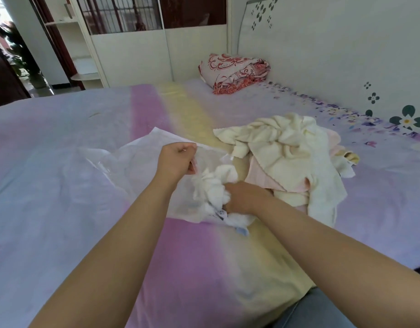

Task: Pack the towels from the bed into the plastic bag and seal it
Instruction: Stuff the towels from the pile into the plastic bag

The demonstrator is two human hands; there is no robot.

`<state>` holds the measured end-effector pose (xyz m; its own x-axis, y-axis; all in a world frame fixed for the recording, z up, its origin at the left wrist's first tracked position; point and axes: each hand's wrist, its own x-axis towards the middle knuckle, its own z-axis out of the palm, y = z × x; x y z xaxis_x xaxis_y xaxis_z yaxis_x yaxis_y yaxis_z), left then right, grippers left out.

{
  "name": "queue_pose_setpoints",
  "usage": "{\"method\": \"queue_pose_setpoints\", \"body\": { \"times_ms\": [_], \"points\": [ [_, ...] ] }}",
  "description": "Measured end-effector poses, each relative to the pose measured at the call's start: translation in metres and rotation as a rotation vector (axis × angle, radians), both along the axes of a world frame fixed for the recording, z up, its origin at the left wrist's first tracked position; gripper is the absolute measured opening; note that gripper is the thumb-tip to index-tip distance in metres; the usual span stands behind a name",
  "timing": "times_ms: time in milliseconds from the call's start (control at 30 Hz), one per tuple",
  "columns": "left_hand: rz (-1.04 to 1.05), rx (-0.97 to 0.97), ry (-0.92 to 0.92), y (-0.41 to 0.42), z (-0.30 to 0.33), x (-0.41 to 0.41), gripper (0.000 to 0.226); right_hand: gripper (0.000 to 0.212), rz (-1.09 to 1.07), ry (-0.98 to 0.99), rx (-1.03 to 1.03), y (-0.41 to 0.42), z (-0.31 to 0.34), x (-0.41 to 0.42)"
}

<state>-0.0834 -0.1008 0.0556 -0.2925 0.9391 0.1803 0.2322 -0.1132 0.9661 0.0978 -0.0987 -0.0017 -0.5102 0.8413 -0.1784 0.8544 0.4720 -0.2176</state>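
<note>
A clear plastic bag (pixel 123 166) lies on the bed in the middle of the view, its mouth facing right. My left hand (pixel 177 159) pinches the upper edge of the mouth and lifts it. My right hand (pixel 245 197) grips a crumpled white towel (pixel 215 185) that sits partly inside the bag's mouth; a label of the towel hangs out at the bottom. A loose pile of cream and pale pink towels (pixel 289 152) lies just right of the bag, touching my right wrist.
The bed (pixel 62 129) has a lilac, pink and yellow striped sheet. A folded red-and-white patterned blanket (pixel 235 72) sits at the far end by the headboard (pixel 346 55). A white wardrobe (pixel 133 55) stands beyond the bed on the left.
</note>
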Motion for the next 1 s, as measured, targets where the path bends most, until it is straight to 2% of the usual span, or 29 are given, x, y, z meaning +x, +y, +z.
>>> {"method": "queue_pose_setpoints", "body": {
  "times_ms": [33,67,100,167,233,267,300,333,400,433,500,567,600,667,700,733,800,900,967,1000],
  "points": [
    [-0.013,0.014,0.051,0.000,-0.002,0.001,0.025,0.038,-0.012,-0.057,0.014,0.003,0.000,-0.005],
    [-0.013,0.026,0.120,0.000,-0.004,0.002,0.022,0.051,-0.045,-0.057,0.009,0.007,0.002,-0.010],
    [-0.005,0.033,0.195,0.000,-0.006,0.002,0.021,0.067,-0.103,0.017,-0.019,0.011,0.006,-0.015],
    [0.026,0.054,0.312,-0.002,-0.007,0.004,0.023,0.086,-0.241,0.397,-0.070,0.018,0.012,-0.029],
    [0.062,0.108,0.335,-0.003,-0.004,0.005,0.031,0.084,-0.346,0.831,-0.134,0.023,0.014,-0.041],
    [0.081,0.134,0.324,-0.002,-0.002,0.004,0.033,0.083,-0.330,0.907,-0.220,0.024,0.013,-0.043],
    [0.093,0.146,0.310,-0.002,0.000,0.002,0.033,0.084,-0.287,0.847,-0.300,0.024,0.007,-0.043],
    [0.101,0.146,0.298,-0.001,0.000,-0.001,0.032,0.085,-0.243,0.690,-0.329,0.021,-0.002,-0.042],
    [0.104,0.135,0.263,0.001,-0.001,-0.006,0.032,0.080,-0.271,0.416,-0.192,0.015,-0.018,-0.035],
    [0.096,0.126,0.233,0.001,-0.003,-0.007,0.033,0.071,-0.341,0.408,-0.133,0.014,-0.021,-0.032],
    [0.078,0.111,0.168,0.001,-0.009,-0.008,0.033,0.044,-0.437,0.474,-0.145,0.014,-0.020,-0.037],
    [0.070,0.097,0.127,0.001,-0.013,-0.007,0.031,0.013,-0.470,0.572,-0.336,0.015,-0.014,-0.051],
    [0.073,0.092,0.104,0.002,-0.014,-0.006,0.030,0.010,-0.472,0.707,-0.490,0.016,-0.010,-0.058],
    [0.100,0.088,0.058,0.004,-0.016,-0.008,0.031,0.049,-0.426,1.101,-0.860,0.018,-0.005,-0.070],
    [0.117,0.091,0.045,0.005,-0.017,-0.009,0.031,0.062,-0.374,1.187,-0.942,0.017,-0.002,-0.073],
    [0.135,0.097,0.046,0.007,-0.018,-0.011,0.032,0.066,-0.324,1.168,-0.927,0.016,0.002,-0.075],
    [0.167,0.109,0.058,0.011,-0.020,-0.012,0.032,0.058,-0.300,0.997,-0.672,0.017,0.006,-0.067],
    [0.199,0.117,0.025,0.017,-0.024,-0.007,0.031,0.027,-0.460,0.981,-0.036,0.033,0.012,-0.026],
    [0.204,0.140,0.007,0.021,-0.024,0.000,0.029,0.026,-0.569,0.816,0.451,0.053,0.026,0.019],
    [0.208,0.153,-0.001,0.022,-0.025,0.003,0.029,0.031,-0.601,0.706,0.621,0.067,0.031,0.043]
  ]
}}
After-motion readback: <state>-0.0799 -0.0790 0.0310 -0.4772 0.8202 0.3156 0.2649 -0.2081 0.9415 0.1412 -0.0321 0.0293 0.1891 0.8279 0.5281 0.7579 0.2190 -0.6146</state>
